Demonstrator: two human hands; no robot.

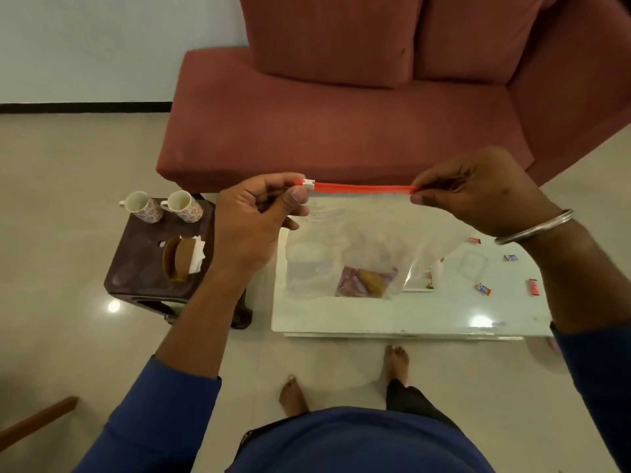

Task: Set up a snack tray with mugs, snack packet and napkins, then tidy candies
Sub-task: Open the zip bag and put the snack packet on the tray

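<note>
I hold a clear zip bag with an orange zipper strip stretched between both hands above the white table. My left hand pinches the white slider at the strip's left end. My right hand pinches the strip's right end. A snack packet lies in the bottom of the bag. Two floral mugs lean on the dark stool at left, beside a brown holder with white napkins. Several wrapped candies lie scattered on the table's right side.
A red sofa stands right behind the table and stool. My bare feet are on the tiled floor in front of the table. A wooden piece pokes in at the lower left. A white paper item lies behind the bag.
</note>
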